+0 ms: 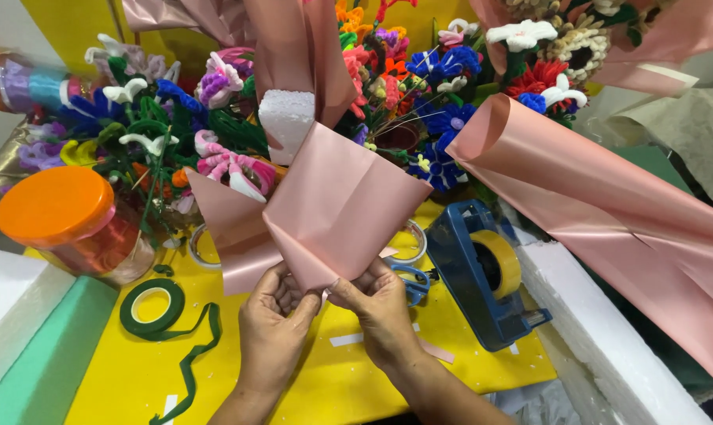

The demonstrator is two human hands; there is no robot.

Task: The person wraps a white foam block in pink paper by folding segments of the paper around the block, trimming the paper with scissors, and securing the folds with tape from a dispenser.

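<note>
Left hand: our left hand [271, 319] comes up from the bottom edge, palm turned inward, fingers curled and pinched on the lower corner of the folded pink wrapping sheet [337, 208].
Right hand: our right hand [378, 303] mirrors it just beside, thumb on top and fingers closed around the same gathered corner; the two hands almost touch.
Pink sheet: we hold it upright above both hands, fanning outward from the pinch into a cone-like fold, with a second flap spreading beyond the left hand.
Under the hands: a yellow table top [325, 378] with small scraps of white tape on it.
Left of the left hand: a roll of green floral tape [152, 308] with its loose tail trailing toward us, and farther out a jar with an orange lid [56, 206].
Right of the right hand: blue-handled scissors [410, 282] just beside the knuckles, then a blue tape dispenser [482, 275] with a yellow roll.
Beyond the hands: the sheet hides much of what we would see there; around it show pipe-cleaner flowers [215, 118] in many colours, a white foam block [287, 114], and a clear tape ring [407, 240] partly covered by the sheet.
Far right: a long roll of pink wrapping paper [608, 220] lies slanting over a white foam slab [608, 338].
</note>
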